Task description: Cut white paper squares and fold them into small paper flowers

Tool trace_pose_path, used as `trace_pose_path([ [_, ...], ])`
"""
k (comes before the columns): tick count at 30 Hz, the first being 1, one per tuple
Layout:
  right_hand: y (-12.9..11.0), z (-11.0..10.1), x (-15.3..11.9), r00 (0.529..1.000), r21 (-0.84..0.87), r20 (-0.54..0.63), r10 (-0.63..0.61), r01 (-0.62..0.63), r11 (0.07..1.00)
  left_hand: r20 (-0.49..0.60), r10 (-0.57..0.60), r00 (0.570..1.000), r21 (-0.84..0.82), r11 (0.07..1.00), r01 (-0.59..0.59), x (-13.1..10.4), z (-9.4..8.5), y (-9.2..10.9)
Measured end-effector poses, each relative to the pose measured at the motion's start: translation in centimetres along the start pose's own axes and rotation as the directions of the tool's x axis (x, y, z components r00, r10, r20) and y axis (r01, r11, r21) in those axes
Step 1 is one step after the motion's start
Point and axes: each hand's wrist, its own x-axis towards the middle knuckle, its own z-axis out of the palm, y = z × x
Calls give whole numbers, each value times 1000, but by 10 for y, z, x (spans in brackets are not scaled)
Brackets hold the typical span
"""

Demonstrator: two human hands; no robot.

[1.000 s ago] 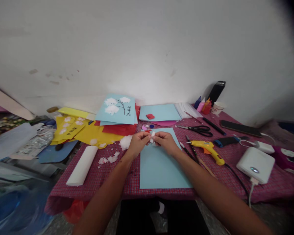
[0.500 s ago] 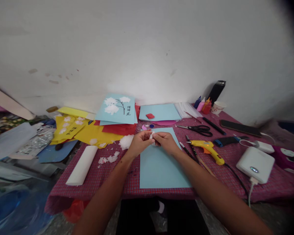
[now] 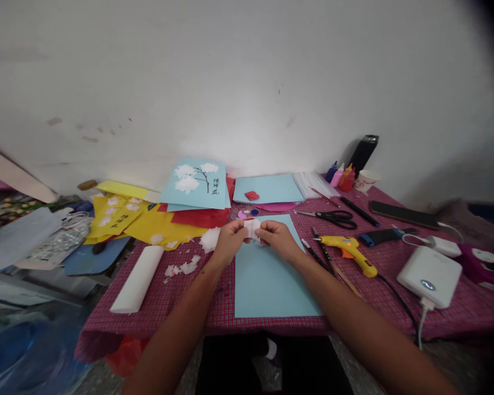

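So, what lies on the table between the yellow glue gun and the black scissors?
In the head view, only bare red checked cloth shows between the glue gun and the scissors; a dark pen lies just left.

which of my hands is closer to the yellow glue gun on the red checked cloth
Right. The right hand is just left of the yellow glue gun; the left hand is farther left, beyond it.
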Motion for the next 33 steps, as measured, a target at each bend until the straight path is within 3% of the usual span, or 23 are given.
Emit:
trace_pose_path([
  [3, 0, 1, -1, 1000, 15, 27, 4, -4, 1000, -38, -1, 999, -4, 1000, 1, 0, -1, 0],
  [11, -2, 2, -3, 997, 7, 71, -25, 25, 1000, 27, -2, 1000, 9, 1000, 2, -1, 0, 1],
  [24, -5, 1, -3, 999, -72, 16, 38, -37, 997, -26, -45, 999, -74, 996, 43, -1, 0, 1],
  [29, -7, 1, -4, 996, -70, 52, 68, -64, 996, -46, 10, 999, 50, 999, -8, -1, 1, -2],
  [33, -6, 0, -3, 999, -67, 30, 43, -41, 997, 1, 106, 994, 215, 971, -104, -4, 1, 0],
])
